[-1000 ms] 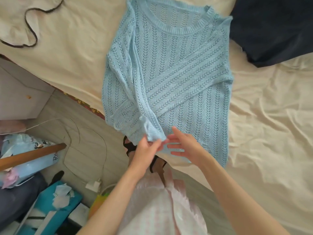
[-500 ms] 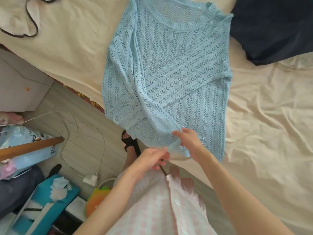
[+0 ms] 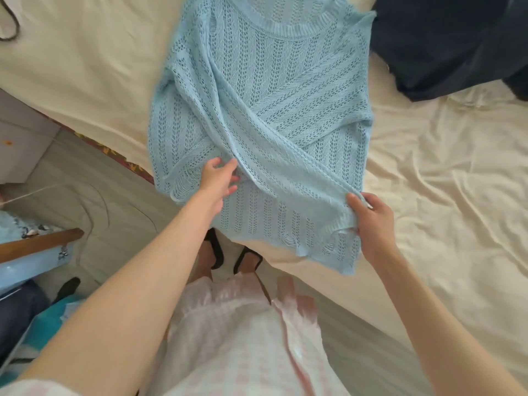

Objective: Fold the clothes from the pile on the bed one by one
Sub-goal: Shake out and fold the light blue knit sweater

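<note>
Sweater (image 3: 265, 115), pale blue open knit, spread flat on the bed (image 3: 85, 81) with neckline at 12 o'clock and hem at 6 o'clock, hem hanging slightly past the bed's near edge; long axis running 12 to 6; both sleeves laid diagonally across the body, crossing near the middle.

At 9 o'clock of the sweater's lower half, left hand (image 3: 218, 180), fingers (image 3: 228, 170) loosely spread and resting flat on the knit just beside the point where the sleeves cross; holding nothing, only pressing or smoothing.

Across the hem toward 3 o'clock, right hand (image 3: 371, 221), fingers (image 3: 354, 200) and thumb pinching the cuff end of the sleeve that runs down from 11 o'clock, raised a little off the body panel; cuff lying at 12 o'clock from the palm, directly in the grip.

Judged as the sleeve-tucking step, lengthwise fold not yet begun; next move probably laying this cuff down inside the right side edge, then lifting the hem toward 12 o'clock; right hand nearer the hem corner, left hand nearer the centre line.

Dark navy garment (image 3: 445, 41) at 2 o'clock, just touching the sweater's shoulder; likely the waiting pile.
</note>
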`<state>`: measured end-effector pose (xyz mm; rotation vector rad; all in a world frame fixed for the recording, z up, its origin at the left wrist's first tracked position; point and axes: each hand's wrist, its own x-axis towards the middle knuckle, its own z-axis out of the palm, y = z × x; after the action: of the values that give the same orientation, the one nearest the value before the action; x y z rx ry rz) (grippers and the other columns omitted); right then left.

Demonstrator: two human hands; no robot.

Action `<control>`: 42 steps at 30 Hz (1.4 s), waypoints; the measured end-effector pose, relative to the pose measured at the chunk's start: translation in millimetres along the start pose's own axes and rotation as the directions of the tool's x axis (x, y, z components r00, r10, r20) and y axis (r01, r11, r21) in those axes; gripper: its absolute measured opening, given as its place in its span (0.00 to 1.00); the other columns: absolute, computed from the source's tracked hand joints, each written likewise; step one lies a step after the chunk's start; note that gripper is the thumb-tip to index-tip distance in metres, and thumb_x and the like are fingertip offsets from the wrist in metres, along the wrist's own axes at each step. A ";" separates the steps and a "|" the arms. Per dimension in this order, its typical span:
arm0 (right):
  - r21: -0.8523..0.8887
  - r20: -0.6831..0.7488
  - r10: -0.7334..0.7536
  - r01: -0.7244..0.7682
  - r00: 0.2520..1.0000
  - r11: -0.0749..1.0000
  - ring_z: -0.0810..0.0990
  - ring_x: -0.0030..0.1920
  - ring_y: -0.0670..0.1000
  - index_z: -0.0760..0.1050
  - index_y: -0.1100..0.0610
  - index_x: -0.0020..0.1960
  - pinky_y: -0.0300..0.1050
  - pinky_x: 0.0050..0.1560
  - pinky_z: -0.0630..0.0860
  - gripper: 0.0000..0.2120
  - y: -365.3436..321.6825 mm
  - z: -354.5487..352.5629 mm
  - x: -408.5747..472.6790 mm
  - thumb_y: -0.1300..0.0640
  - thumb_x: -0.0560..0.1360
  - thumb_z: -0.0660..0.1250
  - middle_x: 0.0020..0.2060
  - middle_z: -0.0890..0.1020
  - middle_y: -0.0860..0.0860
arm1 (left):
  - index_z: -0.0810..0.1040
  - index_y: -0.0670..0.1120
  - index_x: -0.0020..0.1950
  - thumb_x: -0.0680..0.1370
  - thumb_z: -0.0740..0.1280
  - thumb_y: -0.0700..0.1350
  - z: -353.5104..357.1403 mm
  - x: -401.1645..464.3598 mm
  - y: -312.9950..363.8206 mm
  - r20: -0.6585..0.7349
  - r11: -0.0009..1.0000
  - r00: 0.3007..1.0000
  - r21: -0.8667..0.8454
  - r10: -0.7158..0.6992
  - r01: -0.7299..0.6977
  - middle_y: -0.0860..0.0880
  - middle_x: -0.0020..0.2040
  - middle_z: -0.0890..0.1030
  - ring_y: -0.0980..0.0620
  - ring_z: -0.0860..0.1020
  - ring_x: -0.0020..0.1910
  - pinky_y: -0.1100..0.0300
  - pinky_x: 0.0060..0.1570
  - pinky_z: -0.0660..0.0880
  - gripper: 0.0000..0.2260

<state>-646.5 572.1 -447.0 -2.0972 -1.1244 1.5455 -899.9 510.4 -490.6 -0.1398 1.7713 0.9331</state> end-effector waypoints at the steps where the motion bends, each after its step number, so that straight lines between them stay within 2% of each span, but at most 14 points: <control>1: 0.002 -0.039 0.003 -0.002 0.999 1.000 0.76 0.30 0.48 0.78 0.58 0.46 0.42 0.29 0.75 0.03 1.3 -3.5 5.2 0.59 0.76 0.67 0.33 0.77 0.53 | 0.61 0.44 0.73 0.79 0.65 0.45 0.4 2.1 2.4 0.003 1.000 1.000 -0.010 -0.011 0.011 0.48 0.57 0.75 0.52 0.77 0.49 0.57 0.49 0.76 0.24; 4: -0.073 -0.118 0.020 -0.028 0.993 0.997 0.76 0.32 0.48 0.78 0.58 0.49 0.35 0.24 0.73 0.04 9.0 -11.5 21.6 0.59 0.76 0.66 0.34 0.78 0.51 | 0.65 0.44 0.70 0.79 0.64 0.42 -5.1 7.6 1.7 0.001 1.000 1.000 -0.012 -0.024 0.024 0.46 0.55 0.76 0.50 0.76 0.49 0.59 0.45 0.76 0.20; 10: -0.419 -0.079 0.076 -0.103 0.994 0.902 0.77 0.54 0.56 0.71 0.59 0.66 0.52 0.57 0.75 0.18 6.3 -4.9 46.8 0.58 0.77 0.63 0.58 0.78 0.57 | 0.70 0.43 0.64 0.78 0.64 0.38 -31.7 14.7 3.8 -0.053 0.998 0.998 -0.061 -0.039 0.036 0.48 0.46 0.77 0.53 0.76 0.41 0.61 0.39 0.74 0.15; 13: -0.600 -0.088 -0.081 0.012 0.993 0.800 0.70 0.66 0.57 0.65 0.58 0.71 0.57 0.67 0.66 0.22 -18.5 15.5 50.7 0.55 0.78 0.61 0.68 0.70 0.57 | 0.71 0.42 0.63 0.78 0.64 0.37 -46.3 22.1 21.5 -0.099 0.996 0.995 -0.083 -0.022 0.014 0.48 0.45 0.77 0.54 0.76 0.39 0.61 0.39 0.74 0.14; 16: -0.723 -0.046 -0.242 0.135 0.969 0.678 0.65 0.69 0.58 0.65 0.57 0.71 0.56 0.68 0.62 0.21 -54.8 50.8 57.8 0.53 0.79 0.59 0.70 0.67 0.57 | 0.73 0.42 0.63 0.78 0.64 0.37 -57.7 37.6 48.9 -0.160 0.993 0.987 -0.115 0.001 -0.020 0.49 0.44 0.77 0.56 0.75 0.38 0.64 0.38 0.73 0.13; 22: -0.587 0.254 -0.317 0.406 0.914 0.700 0.73 0.63 0.55 0.68 0.60 0.69 0.48 0.64 0.67 0.18 -142.7 167.6 79.4 0.54 0.81 0.57 0.63 0.75 0.57 | 0.75 0.40 0.62 0.77 0.64 0.36 -70.3 77.2 113.2 -0.252 0.979 0.967 -0.204 -0.032 -0.020 0.50 0.37 0.75 0.57 0.73 0.33 0.65 0.33 0.69 0.13; 24: -0.539 0.341 -0.292 0.440 0.894 0.718 0.75 0.60 0.54 0.69 0.60 0.68 0.45 0.59 0.69 0.17 -170.4 210.0 86.1 0.55 0.81 0.57 0.61 0.77 0.56 | 0.76 0.40 0.61 0.77 0.64 0.37 -76.2 86.9 127.1 -0.269 0.991 0.963 -0.118 0.022 -0.055 0.49 0.38 0.77 0.55 0.75 0.35 0.64 0.35 0.71 0.13; 25: -0.519 0.362 -0.283 0.444 0.888 0.730 0.76 0.58 0.53 0.70 0.60 0.67 0.45 0.57 0.70 0.17 -182.8 229.4 90.4 0.55 0.81 0.56 0.59 0.78 0.55 | 0.77 0.40 0.60 0.77 0.64 0.38 -78.5 91.0 132.0 -0.288 0.994 0.951 0.029 0.113 -0.109 0.48 0.42 0.79 0.54 0.76 0.39 0.63 0.38 0.71 0.12; 27: -0.492 0.373 -0.279 0.444 0.885 0.749 0.76 0.50 0.53 0.72 0.60 0.63 0.43 0.49 0.71 0.15 -203.6 261.4 101.3 0.56 0.81 0.55 0.52 0.79 0.54 | 0.77 0.44 0.59 0.77 0.64 0.41 -80.6 96.2 137.1 -0.244 0.881 0.896 0.396 0.372 -0.258 0.48 0.53 0.79 0.53 0.76 0.49 0.65 0.48 0.70 0.11; 29: -0.461 0.372 -0.251 0.412 0.894 0.786 0.72 0.41 0.49 0.75 0.57 0.53 0.41 0.41 0.67 0.11 -218.9 286.2 115.4 0.57 0.80 0.55 0.42 0.76 0.50 | 0.76 0.47 0.59 0.77 0.66 0.45 -78.0 101.6 139.3 -0.106 0.687 0.826 0.618 0.554 -0.382 0.47 0.57 0.75 0.51 0.73 0.55 0.62 0.56 0.68 0.11; 32: -0.329 0.381 -0.139 0.274 0.914 0.904 0.69 0.36 0.50 0.74 0.55 0.45 0.43 0.37 0.68 0.07 -233.7 308.9 132.6 0.59 0.78 0.59 0.35 0.73 0.51 | 0.74 0.49 0.62 0.75 0.67 0.53 -71.7 115.6 139.4 -0.025 0.499 0.794 0.790 0.608 -0.357 0.47 0.59 0.72 0.46 0.69 0.59 0.54 0.58 0.67 0.17; 35: -0.265 0.434 -0.029 0.158 0.900 0.951 0.64 0.31 0.49 0.77 0.61 0.46 0.42 0.31 0.62 0.03 -242.3 316.2 142.0 0.62 0.76 0.66 0.30 0.69 0.52 | 0.75 0.47 0.59 0.76 0.66 0.51 -72.9 126.1 139.0 -0.020 0.438 0.788 0.839 0.615 -0.321 0.46 0.57 0.72 0.45 0.69 0.58 0.53 0.56 0.66 0.14; 39: -0.354 0.503 0.101 0.097 0.859 0.930 0.68 0.34 0.48 0.70 0.58 0.37 0.42 0.37 0.66 0.12 -252.2 316.9 149.9 0.57 0.74 0.71 0.33 0.70 0.52 | 0.79 0.44 0.52 0.76 0.65 0.46 -83.9 134.2 143.1 0.008 0.485 0.802 0.792 0.597 -0.370 0.46 0.53 0.74 0.47 0.71 0.55 0.54 0.55 0.67 0.08; 42: -0.326 0.525 0.055 0.141 0.849 0.935 0.76 0.42 0.52 0.70 0.58 0.38 0.46 0.46 0.72 0.12 -263.7 319.4 152.8 0.55 0.72 0.72 0.41 0.78 0.55 | 0.76 0.46 0.47 0.76 0.66 0.43 -96.4 136.2 147.2 -0.003 0.692 0.842 0.573 0.539 -0.440 0.52 0.44 0.74 0.54 0.72 0.45 0.65 0.46 0.66 0.02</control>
<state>-1026.2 791.1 -499.1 -1.8623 -1.7402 2.1076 -1104.1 594.5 -518.2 0.6928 2.2278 0.7378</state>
